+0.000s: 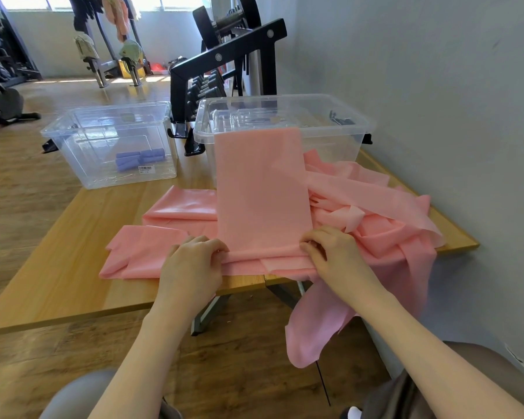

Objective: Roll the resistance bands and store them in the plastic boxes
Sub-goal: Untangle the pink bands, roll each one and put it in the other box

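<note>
Wooden table (73,267): two plastic boxes (109,143); both hands (194,261) pinch one pink band (260,192)'s near edge.

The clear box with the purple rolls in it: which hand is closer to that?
Left. The left hand lies below the clear box, toward the person; the right hand is farther right, across the flat pink band.

Two clear plastic boxes stand on the bench (73,237): the left box (109,143) and the right box (282,122). In the left one lie rolled purple bands (139,158), four or so; the exact number is hard to make out. One pink band (260,189) lies flat on a tangled pink heap (375,213) I cannot count. Two hands work here, left hand (191,264) and right hand (333,255).
</note>
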